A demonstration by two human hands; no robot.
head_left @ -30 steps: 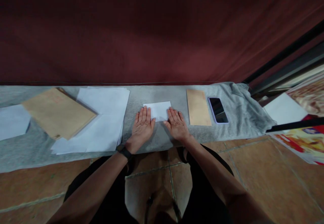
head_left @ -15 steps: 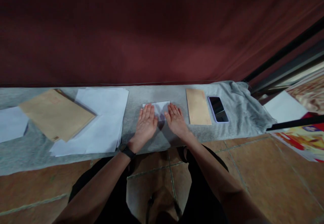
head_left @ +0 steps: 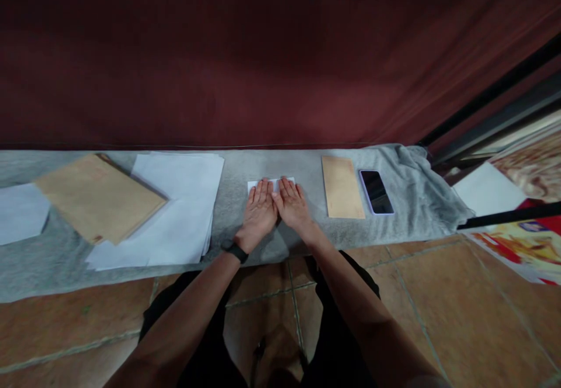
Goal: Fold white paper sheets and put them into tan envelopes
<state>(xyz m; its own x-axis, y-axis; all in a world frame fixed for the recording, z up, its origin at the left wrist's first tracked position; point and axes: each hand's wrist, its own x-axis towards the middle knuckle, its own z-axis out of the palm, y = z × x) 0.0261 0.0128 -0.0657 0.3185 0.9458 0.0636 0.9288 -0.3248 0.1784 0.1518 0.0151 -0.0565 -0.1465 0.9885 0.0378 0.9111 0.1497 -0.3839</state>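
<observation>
A small white folded sheet of paper [head_left: 276,184] lies on the grey cloth in front of me, mostly covered by my hands. My left hand [head_left: 259,210] rests flat on its left part, palm down with the fingers stretched out. Flat on the right part lies my right hand [head_left: 293,205], its fingers also straight. The two thumbs nearly meet at the middle of the paper. Neither hand grips anything.
Left of my hands, brown envelopes [head_left: 99,198] overlap a stack of white sheets [head_left: 188,212]; another white paper [head_left: 20,212] lies farther left. A single brown envelope [head_left: 342,186] and a phone [head_left: 377,192] lie to the right. A dark red curtain [head_left: 263,72] hangs behind the grey cloth [head_left: 236,169].
Both hands have slid inward along the paper and now lie close together, covering more of it. They stay flat and open.
</observation>
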